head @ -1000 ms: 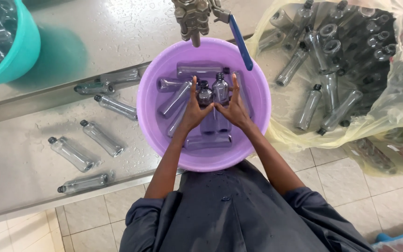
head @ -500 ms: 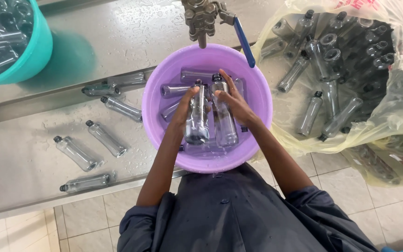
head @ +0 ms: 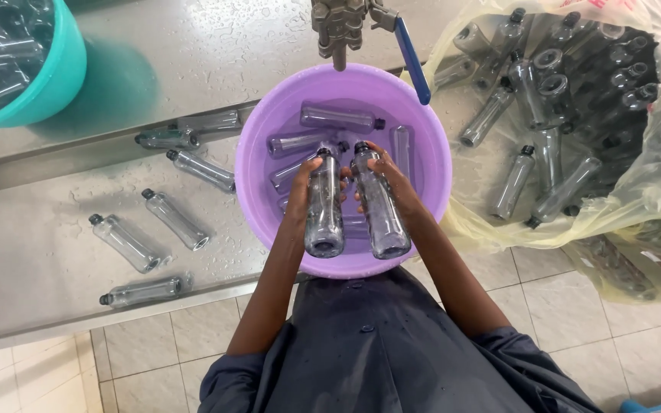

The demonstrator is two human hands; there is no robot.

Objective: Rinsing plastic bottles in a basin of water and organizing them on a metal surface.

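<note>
Head view: at frame centre, the left hand grips one clear bottle and the right hand grips a second clear bottle. Both bottles are capped, caps pointing toward the top of the frame, and are held side by side above the purple basin. More bottles lie in the basin under the tap.

Judged step: lifting a rinsed pair out of the basin.

The wet metal table, left of frame, carries loose bottles; setting this pair down calls for a free patch beside them. A yellow bag of bottles sits at the right.
</note>
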